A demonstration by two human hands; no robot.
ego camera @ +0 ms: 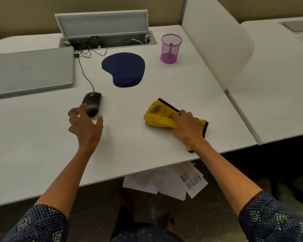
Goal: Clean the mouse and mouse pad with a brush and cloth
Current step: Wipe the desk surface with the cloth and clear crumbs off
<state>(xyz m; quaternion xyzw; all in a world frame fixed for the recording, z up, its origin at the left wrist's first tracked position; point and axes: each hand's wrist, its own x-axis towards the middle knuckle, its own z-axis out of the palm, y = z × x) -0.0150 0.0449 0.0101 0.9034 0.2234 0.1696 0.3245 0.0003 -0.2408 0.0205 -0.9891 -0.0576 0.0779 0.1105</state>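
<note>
A black wired mouse (92, 103) lies on the white desk (42, 145), left of centre. My left hand (85, 126) hovers just in front of it with fingers spread, its fingertips at the mouse's near edge. A dark blue mouse pad (124, 69) with a wrist rest lies farther back. My right hand (185, 126) grips a crumpled yellow cloth (157, 116) with a dark border, which rests on the desk at the right. A purple brush (170, 50) stands inside a purple mesh cup (171, 48) at the back right.
A shut grey laptop (30, 70) lies at the back left. The mouse cable (85, 74) runs to an open cable hatch (105, 32) at the back. A white divider panel (215, 37) stands at the right. Papers (164, 180) lie on the floor below the desk edge.
</note>
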